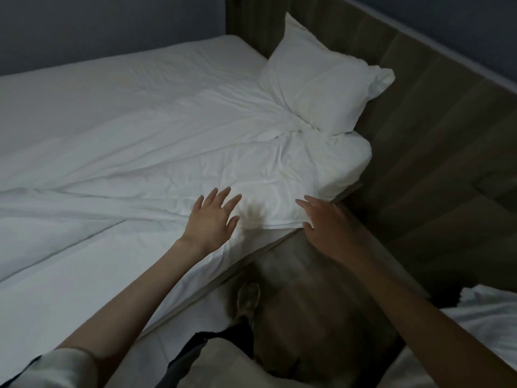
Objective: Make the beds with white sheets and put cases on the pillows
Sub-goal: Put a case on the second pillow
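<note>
Dim, cool grey-blue light throughout. The brightest patch falls on the white sheet (251,163) and pillow (321,88) at the far right, while the far wall (112,23) is nearly dark. The left hand (212,219) casts a soft shadow on the sheet just to its right. The right hand (327,225) is darker and motion-blurred. The near floor (307,289) is smeared. The headboard (433,135) bows toward the right edge.

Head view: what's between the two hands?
Between left hand and right hand: only wrinkled white sheet with a hand shadow on it. Head view shows it.
</note>
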Tool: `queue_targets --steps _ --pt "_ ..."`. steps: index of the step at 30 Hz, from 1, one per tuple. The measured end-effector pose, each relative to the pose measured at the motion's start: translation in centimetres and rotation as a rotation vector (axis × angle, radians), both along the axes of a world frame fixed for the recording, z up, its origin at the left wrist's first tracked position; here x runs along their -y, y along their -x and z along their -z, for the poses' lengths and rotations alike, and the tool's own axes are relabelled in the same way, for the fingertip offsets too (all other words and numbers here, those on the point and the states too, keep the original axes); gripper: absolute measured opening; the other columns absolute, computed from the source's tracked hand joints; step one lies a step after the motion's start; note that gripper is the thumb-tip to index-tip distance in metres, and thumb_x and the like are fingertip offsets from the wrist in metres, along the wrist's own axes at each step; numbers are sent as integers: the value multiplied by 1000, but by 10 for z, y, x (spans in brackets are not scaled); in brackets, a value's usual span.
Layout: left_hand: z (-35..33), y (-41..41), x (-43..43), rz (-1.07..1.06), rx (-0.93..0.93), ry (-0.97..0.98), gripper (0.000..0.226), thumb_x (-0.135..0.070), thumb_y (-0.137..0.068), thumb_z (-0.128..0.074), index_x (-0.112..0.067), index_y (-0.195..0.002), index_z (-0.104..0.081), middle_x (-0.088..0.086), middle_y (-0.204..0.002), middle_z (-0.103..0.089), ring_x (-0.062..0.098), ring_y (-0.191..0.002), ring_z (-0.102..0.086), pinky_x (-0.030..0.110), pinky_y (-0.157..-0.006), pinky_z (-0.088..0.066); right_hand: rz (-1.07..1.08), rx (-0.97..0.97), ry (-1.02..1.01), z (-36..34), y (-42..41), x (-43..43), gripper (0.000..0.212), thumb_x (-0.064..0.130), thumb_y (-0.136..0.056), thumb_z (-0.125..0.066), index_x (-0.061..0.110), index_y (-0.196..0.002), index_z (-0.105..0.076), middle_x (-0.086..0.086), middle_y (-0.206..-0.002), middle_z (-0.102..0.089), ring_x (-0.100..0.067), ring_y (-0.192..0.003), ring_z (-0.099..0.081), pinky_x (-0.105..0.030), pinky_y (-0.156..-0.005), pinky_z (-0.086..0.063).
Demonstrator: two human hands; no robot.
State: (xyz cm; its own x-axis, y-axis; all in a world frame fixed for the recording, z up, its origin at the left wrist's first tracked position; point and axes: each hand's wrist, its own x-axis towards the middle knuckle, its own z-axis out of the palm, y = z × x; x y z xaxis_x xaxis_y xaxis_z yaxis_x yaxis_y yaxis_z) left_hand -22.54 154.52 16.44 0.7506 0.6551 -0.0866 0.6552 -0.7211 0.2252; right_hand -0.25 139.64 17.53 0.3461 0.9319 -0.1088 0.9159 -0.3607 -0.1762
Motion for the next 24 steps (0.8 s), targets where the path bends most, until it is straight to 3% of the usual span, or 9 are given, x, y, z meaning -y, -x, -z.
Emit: queue_targets --steps 11,15,24 --pt "53 -132 -86 -33 -171 61 55 -39 -103 -31 -28 -153 -14 1 -161 -9 25 -148 -7 43 -118 -10 -111 -51 106 48 -135 -111 53 19 -95 -52 24 -145 -38 1 -154 -30 -19 -140 -31 -40 -114 -25" --pt "61 -173 -103 -33 -222 45 56 -39 -103 -32 -28 -154 -12 2 -162 -6 25 -148 -6 43 -119 -10 -155 -61 185 59 -179 -142 54 22 -97 -46 27 -148 -31 3 -157 -24 -17 -142 -25 -36 -115 -23" --pt "103 -250 -97 -263 -308 135 57 -38 -103 -31 -26 -154 -8 3 -162 -5 26 -148 -6 44 -119 -11 -411 -58 359 99 -275 -187 54 24 -99 -42 29 -150 -25 6 -159 -16 -15 -144 -18 -37 -117 -18"
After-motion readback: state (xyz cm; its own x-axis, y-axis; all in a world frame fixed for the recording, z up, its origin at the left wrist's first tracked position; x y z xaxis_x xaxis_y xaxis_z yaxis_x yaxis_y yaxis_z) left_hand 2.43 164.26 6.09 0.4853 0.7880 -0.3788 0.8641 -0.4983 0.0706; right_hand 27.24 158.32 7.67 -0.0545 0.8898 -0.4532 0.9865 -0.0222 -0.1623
